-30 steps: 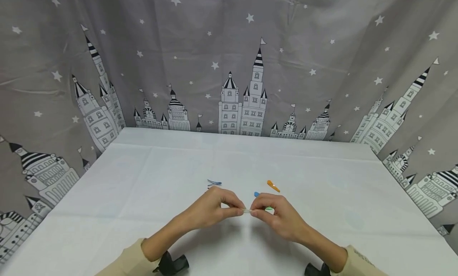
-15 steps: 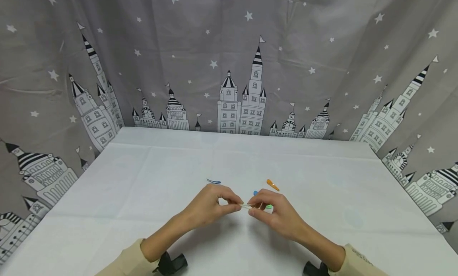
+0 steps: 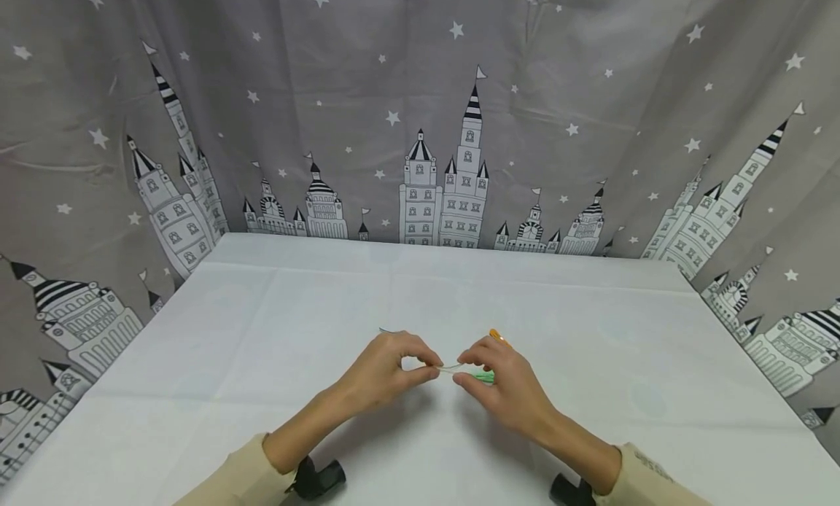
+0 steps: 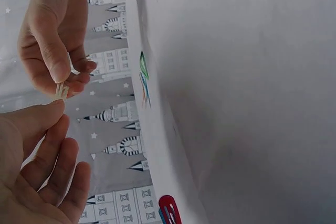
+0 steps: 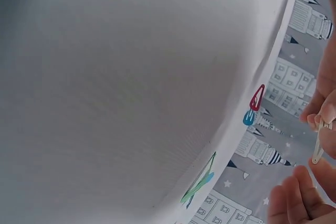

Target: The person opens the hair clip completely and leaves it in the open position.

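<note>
A pale snap hair clip (image 3: 449,367) hangs between both hands over the table, its two strips spread apart. My left hand (image 3: 387,371) pinches one end between thumb and forefinger. At the other end is my right hand (image 3: 515,382), its forefinger at the upper strip and its thumb near the lower one, with a gap between them. In the left wrist view the right thumb covers part of the clip (image 4: 62,92). The right wrist view shows the clip's rounded end (image 5: 316,157) at the right fingertips.
A green hair clip (image 3: 485,377) lies behind the right hand, with an orange clip (image 3: 496,335) farther back. Beyond the left hand a dark clip (image 3: 386,330) shows. Red (image 5: 257,98) and blue (image 5: 249,118) clips lie together on the white tabletop (image 3: 295,309). A castle-print curtain (image 3: 367,83) hangs behind.
The clip's strips have spread apart, and the right forefinger and thumb have parted. Both hands have moved slightly farther from me. The blue clip near the right hand is now hidden in the head view.
</note>
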`<state>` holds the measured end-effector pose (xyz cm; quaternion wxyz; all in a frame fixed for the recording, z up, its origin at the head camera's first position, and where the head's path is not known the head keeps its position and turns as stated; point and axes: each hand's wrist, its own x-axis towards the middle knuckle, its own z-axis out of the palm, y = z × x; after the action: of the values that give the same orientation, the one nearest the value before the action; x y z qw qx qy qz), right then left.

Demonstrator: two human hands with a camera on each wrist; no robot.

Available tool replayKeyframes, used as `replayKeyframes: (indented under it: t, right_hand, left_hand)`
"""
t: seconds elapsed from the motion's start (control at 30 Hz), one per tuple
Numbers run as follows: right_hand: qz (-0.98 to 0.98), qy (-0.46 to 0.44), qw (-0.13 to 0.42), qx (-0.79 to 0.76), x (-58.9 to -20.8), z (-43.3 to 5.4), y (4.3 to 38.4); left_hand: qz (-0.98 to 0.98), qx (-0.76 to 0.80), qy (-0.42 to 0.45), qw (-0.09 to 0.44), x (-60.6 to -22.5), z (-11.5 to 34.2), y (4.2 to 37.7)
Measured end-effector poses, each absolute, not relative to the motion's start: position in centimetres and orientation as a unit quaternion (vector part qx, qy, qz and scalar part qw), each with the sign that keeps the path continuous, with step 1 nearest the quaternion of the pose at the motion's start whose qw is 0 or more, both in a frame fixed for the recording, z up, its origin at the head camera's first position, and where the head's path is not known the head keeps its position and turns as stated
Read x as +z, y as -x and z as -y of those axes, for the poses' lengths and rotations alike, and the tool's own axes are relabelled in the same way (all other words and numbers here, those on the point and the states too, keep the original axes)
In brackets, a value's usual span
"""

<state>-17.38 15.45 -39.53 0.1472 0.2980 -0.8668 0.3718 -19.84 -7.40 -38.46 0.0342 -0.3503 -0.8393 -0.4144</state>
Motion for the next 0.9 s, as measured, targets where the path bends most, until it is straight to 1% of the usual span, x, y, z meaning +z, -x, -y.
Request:
replayKeyframes:
  t: [0.2, 0.53, 0.77, 0.9]
  right_hand:
    - [0.869, -0.294, 0.138, 0.374, -39.3, -14.8, 18.7]
    - [0.877, -0.297, 0.107, 0.363, -38.8, -13.3, 22.3]
    - [0.893, -0.271, 0.065, 0.355, -39.4, -13.0, 23.8]
    - [0.9, -0.254, 0.04, 0.351, -39.8, -12.8, 24.6]
  left_hand:
    - [0.849, -0.405, 0.337, 0.04, -38.6, 7.7, 21.1]
    - [0.87, -0.407, 0.279, 0.022, -38.8, 8.5, 24.2]
    - [0.874, -0.412, 0.256, -0.032, -39.5, 8.2, 26.0]
    - [0.876, -0.413, 0.244, -0.046, -39.8, 8.1, 26.6]
